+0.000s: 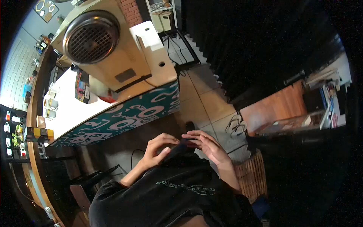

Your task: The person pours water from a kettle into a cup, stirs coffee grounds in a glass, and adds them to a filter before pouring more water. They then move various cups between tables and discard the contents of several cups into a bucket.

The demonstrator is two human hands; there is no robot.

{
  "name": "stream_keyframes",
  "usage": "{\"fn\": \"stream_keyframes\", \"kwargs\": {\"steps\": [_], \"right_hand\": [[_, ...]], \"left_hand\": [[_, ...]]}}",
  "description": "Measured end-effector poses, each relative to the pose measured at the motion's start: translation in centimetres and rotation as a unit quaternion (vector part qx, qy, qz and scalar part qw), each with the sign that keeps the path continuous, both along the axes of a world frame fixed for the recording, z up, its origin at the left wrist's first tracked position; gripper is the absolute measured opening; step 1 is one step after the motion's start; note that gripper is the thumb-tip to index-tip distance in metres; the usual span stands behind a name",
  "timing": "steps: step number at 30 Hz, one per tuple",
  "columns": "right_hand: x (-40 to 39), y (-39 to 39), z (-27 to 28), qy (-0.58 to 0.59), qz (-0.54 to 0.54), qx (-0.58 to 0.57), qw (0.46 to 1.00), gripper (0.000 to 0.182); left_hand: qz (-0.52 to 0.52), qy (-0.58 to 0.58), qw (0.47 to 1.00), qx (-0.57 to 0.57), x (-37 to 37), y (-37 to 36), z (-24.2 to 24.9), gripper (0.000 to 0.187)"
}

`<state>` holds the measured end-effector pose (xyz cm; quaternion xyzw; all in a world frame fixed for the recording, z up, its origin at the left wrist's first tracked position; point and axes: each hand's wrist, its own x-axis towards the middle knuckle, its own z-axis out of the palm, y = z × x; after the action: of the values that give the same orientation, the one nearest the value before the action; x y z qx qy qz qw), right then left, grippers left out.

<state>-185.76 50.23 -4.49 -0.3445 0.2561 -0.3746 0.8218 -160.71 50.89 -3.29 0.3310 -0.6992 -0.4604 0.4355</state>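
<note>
My left hand [158,149] is in front of my black shirt, thumb apart from the loosely bent fingers. Opposite it, my right hand [208,146] has its fingers stretched toward the left one. Between the hands is something dark that I cannot make out; it blends with the shirt. Ahead of both hands stands a counter [132,120] with a white top and a teal patterned front. On it sits a cream machine [126,62] with a round chrome-rimmed grille. Beside the machine lie a colourful printed item [81,87] and a whitish and red object [99,89].
White mugs [51,103] stand at the counter's left end. A wooden ledge [34,109] runs along the left. A wicker basket [252,174] is close on my right. Sandals [236,125] lie on the tiled floor [196,100] near a dark curtain [242,45].
</note>
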Motion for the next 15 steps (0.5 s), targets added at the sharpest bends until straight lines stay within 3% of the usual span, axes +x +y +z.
{"fn": "stream_keyframes", "kwargs": {"steps": [4, 7, 8, 10, 15], "right_hand": [[-3.0, -10.1, 0.1, 0.026, 0.040, -0.045, 0.998, 0.043], [-4.7, -16.8, 3.0, 0.028, 0.061, -0.024, 0.997, 0.042], [-5.1, -19.2, 3.7, 0.029, 0.071, -0.022, 0.997, 0.042], [-5.9, -23.4, 4.9, 0.010, 0.115, -0.005, 0.993, 0.041], [-7.2, -34.1, 4.8, -0.040, 0.219, -0.040, 0.974, 0.039]], "left_hand": [[0.099, 0.084, 0.991, -0.017, -3.6, -8.8, -0.6, 0.042], [0.152, 0.396, 0.906, 0.003, -9.2, -15.4, -0.4, 0.048], [0.162, 0.397, 0.904, 0.001, -9.6, -17.2, 0.1, 0.048], [0.077, 0.412, 0.907, 0.034, -10.5, -19.7, 1.2, 0.049], [0.180, 0.436, 0.880, 0.051, -13.2, -25.5, 0.4, 0.051]]}}
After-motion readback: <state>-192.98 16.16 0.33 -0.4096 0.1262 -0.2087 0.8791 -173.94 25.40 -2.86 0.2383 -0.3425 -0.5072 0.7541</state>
